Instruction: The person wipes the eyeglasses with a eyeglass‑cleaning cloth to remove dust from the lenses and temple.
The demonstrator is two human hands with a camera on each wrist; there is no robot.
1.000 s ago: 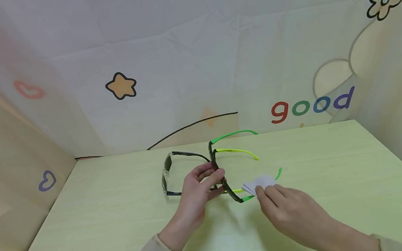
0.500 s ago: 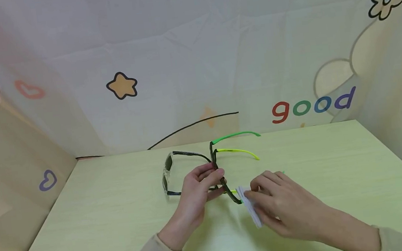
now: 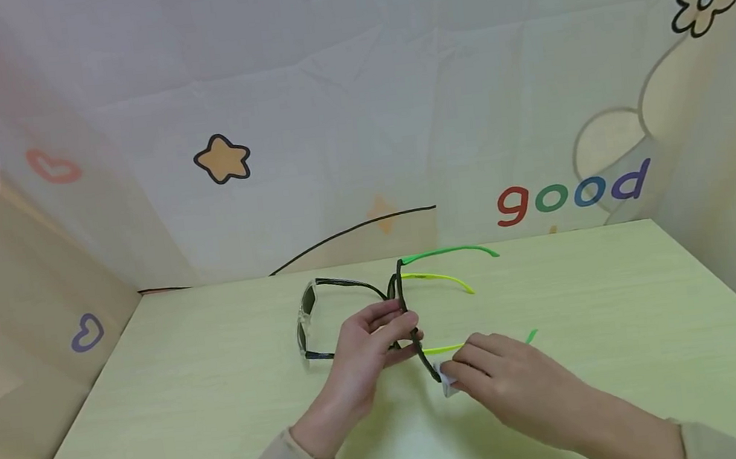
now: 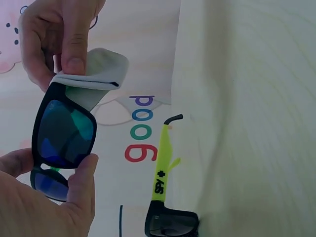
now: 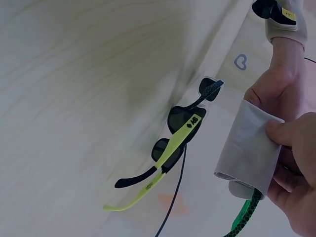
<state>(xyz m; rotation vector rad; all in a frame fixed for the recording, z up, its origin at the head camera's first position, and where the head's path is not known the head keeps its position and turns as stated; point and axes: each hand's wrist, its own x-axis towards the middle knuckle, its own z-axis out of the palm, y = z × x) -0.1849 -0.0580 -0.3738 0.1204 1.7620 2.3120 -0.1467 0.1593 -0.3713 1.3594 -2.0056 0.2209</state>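
Black-framed sunglasses with green temples [image 4: 66, 133] are held up over the table, their blue lenses facing the left wrist camera. My left hand [image 3: 360, 350] pinches them around the bridge with thumb and fingers. At the frame's near end, my right hand [image 3: 515, 386] grips a folded pale grey cloth [image 5: 249, 148] between thumb and fingers. The cloth wraps over the hinge corner and covers the start of that temple. A patterned temple tip [image 5: 249, 212] sticks out below the cloth in the right wrist view.
Black sunglasses with yellow temples [image 4: 163, 185] stand on the table [image 3: 179, 414] behind the held pair. Left of them are clear-framed sunglasses with dark temples [image 3: 346, 282]. A printed curtain [image 3: 306, 154] hangs along the table's back edge.
The green-templed sunglasses have shifted slightly right and toward me. My right hand has brought the cloth from along the near temple to the hinge corner, turning it and folding it over.
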